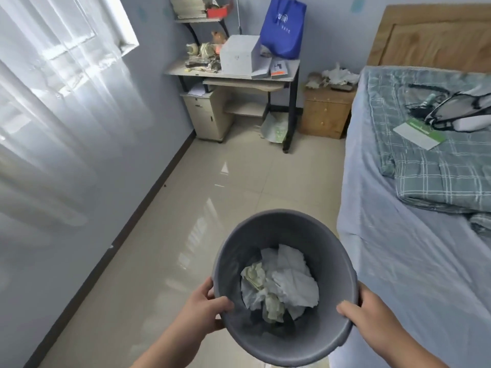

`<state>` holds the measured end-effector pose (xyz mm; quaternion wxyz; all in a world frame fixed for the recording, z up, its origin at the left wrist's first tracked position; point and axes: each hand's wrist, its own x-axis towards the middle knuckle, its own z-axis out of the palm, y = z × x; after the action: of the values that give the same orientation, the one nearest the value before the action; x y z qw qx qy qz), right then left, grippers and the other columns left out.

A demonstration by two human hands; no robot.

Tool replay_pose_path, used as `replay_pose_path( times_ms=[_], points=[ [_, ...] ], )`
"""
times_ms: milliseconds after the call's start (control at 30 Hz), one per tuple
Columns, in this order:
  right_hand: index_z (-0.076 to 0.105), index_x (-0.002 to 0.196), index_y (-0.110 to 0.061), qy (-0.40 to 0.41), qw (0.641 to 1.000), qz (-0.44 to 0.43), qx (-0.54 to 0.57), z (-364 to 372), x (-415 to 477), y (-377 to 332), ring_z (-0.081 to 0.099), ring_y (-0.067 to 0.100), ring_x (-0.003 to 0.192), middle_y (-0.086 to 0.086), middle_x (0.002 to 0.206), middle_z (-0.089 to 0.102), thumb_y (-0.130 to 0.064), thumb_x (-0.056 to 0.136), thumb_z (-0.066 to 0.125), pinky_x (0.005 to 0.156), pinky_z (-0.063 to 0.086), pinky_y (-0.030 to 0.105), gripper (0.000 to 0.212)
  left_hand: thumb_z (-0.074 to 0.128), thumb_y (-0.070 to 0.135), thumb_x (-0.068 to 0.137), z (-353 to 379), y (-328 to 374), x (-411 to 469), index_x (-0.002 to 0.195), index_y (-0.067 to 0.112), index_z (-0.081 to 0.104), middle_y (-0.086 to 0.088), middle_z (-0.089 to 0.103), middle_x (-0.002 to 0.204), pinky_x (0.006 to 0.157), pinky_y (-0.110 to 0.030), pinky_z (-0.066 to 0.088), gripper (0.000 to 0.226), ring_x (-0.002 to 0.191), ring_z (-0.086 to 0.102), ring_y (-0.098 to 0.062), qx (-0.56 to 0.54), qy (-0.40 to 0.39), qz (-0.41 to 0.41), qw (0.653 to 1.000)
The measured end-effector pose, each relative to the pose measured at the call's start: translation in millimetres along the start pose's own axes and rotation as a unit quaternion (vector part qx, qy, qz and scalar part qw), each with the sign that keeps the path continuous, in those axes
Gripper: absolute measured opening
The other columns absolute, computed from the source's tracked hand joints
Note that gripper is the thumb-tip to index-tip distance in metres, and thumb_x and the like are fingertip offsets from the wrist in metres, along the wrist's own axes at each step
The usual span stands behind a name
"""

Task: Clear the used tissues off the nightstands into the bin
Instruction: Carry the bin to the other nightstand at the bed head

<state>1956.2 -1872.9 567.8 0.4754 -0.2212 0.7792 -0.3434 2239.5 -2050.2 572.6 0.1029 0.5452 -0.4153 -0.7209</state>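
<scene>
I carry a round grey bin [268, 229] in front of me above the floor. My left hand [202, 312] grips its left rim, thumb hooked inside. On the right rim my right hand [372, 314] grips the same way. Crumpled white tissues [287, 280] lie in the bottom of the bin. Far ahead, a wooden nightstand [326, 112] stands beside the bed's head, with a heap of white used tissues [338, 75] on top.
A bed [398, 235] with a grey sheet and a checked blanket fills the right side. A cluttered desk [233, 75] with a blue bag [283, 27] stands at the far wall. White curtains [53, 115] hang on the left. Tiled floor [225, 176] runs between them.
</scene>
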Motion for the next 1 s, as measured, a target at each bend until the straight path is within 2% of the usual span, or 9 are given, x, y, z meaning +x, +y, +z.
replay_pose_path(
  times_ms=[133,233,367,467,567,700,833,933,1000],
  points=[
    [0.069,0.097,-0.032,-0.01,1.0,0.005,-0.01,-11.4,58.1,-56.0,0.066,0.0,0.067,-0.014,0.079,0.073,-0.033,0.066,0.062,0.065,0.049,0.027,0.031,0.073,-0.006,0.069,-10.5,62.6,52.4,0.122,0.021,0.073,-0.016,0.082,0.105,0.068,-0.04,0.066,0.059,0.09,0.081,-0.031,0.015,-0.006,0.008,1.0],
    [0.07,0.097,-0.032,0.001,1.0,0.009,-0.007,-18.8,101.6,-90.5,0.066,0.002,0.072,-0.014,0.08,0.073,-0.033,0.066,0.062,0.069,0.05,0.029,0.032,0.072,-0.011,0.073,-13.9,104.3,96.5,0.123,0.017,0.071,-0.019,0.081,0.106,0.068,-0.042,0.066,0.057,0.09,0.081,-0.032,0.021,-0.01,0.005,1.0],
    [0.07,0.089,-0.035,0.029,0.999,0.013,0.012,-22.1,163.9,-133.0,0.065,-0.001,0.068,-0.012,0.078,0.073,-0.031,0.065,0.063,0.068,0.05,0.029,0.025,0.064,-0.019,0.083,-17.8,163.0,175.0,0.121,0.014,0.072,-0.021,0.081,0.105,0.067,-0.043,0.066,0.052,0.088,0.081,-0.033,0.03,-0.027,0.002,0.999],
    [0.07,0.088,-0.029,0.058,0.997,0.024,0.035,-26.5,214.5,-164.6,0.063,-0.002,0.064,-0.011,0.074,0.072,-0.029,0.064,0.062,0.066,0.047,0.029,0.026,0.068,-0.013,0.079,-17.1,212.1,239.8,0.12,0.015,0.072,-0.019,0.081,0.106,0.068,-0.044,0.066,0.05,0.092,0.08,-0.035,0.05,-0.052,0.004,0.997],
    [0.07,0.094,-0.025,0.092,0.994,0.049,0.045,-37.7,257.0,-193.2,0.065,0.001,0.07,-0.008,0.079,0.073,-0.031,0.061,0.065,0.069,0.048,0.031,0.033,0.071,-0.005,0.07,-8.0,269.5,298.9,0.12,0.017,0.074,-0.019,0.081,0.107,0.07,-0.043,0.066,0.055,0.094,0.08,-0.035,0.067,-0.097,-0.002,0.993],
    [0.071,0.093,-0.034,0.159,0.98,0.08,0.088,-59.9,298.6,-216.9,0.071,0.015,0.086,-0.004,0.084,0.077,-0.031,0.059,0.067,0.078,0.051,0.037,0.034,0.072,0.004,0.065,24.0,348.4,362.9,0.112,0.036,0.079,-0.014,0.081,0.109,0.073,-0.038,0.065,0.058,0.096,0.079,-0.032,0.114,-0.162,0.0,0.98],
    [0.07,0.092,-0.044,0.207,0.964,0.102,0.132,-87.9,341.0,-232.0,0.072,0.018,0.087,-0.003,0.084,0.077,-0.03,0.061,0.068,0.077,0.052,0.036,0.034,0.074,0.007,0.064,71.9,411.8,425.0,0.114,0.033,0.078,-0.011,0.081,0.11,0.076,-0.04,0.065,0.056,0.101,0.078,-0.031,0.166,-0.215,0.003,0.962],
    [0.071,0.091,-0.033,0.224,0.957,0.102,0.156,-122.9,388.3,-243.9,0.07,0.025,0.087,0.005,0.085,0.075,-0.023,0.067,0.07,0.072,0.049,0.036,0.026,0.073,0.006,0.064,111.0,448.0,474.5,0.115,0.034,0.078,-0.012,0.081,0.11,0.076,-0.04,0.065,0.058,0.099,0.079,-0.031,0.191,-0.226,0.0,0.955],
    [0.07,0.09,-0.035,0.223,0.956,0.099,0.161,-152.1,427.2,-255.3,0.069,0.019,0.082,0.003,0.083,0.075,-0.027,0.064,0.067,0.071,0.048,0.036,0.027,0.072,0.006,0.063,139.3,472.3,509.3,0.112,0.035,0.079,-0.013,0.081,0.109,0.075,-0.04,0.066,0.058,0.098,0.079,-0.031,0.197,-0.22,0.002,0.955]
  ],
)
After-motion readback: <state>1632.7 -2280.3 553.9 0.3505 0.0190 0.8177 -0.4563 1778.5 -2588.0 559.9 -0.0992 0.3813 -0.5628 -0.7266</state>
